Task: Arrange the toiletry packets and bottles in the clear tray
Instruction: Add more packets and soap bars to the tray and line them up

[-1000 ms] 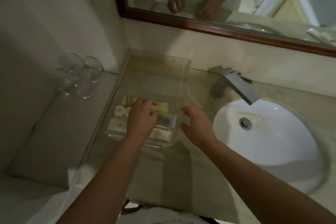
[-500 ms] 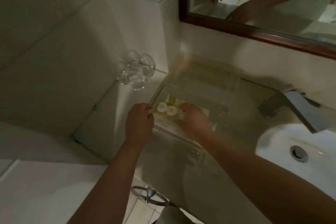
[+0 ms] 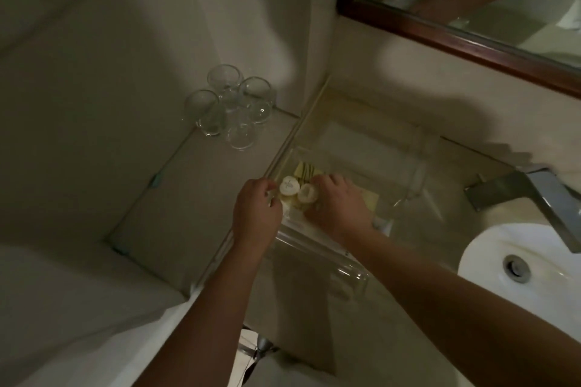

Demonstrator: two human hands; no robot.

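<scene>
Clear tray (image 3: 416,171) holds two white-capped bottles (image 3: 290,186) upright at left end, yellow packets (image 3: 304,170) alongside

Table (image 3: 446,185) (pale stone, dim light) carried a clear tray (image 3: 415,179) near the wall. Cluster of glasses (image 3: 229,107) stood left of it; faucet (image 3: 528,195) and white basin (image 3: 503,248) lay right.

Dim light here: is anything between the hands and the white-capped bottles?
Nothing visible. The right hand is inside the clear plastic tray next to one round white-capped bottle; the left hand is beside the other.
</scene>
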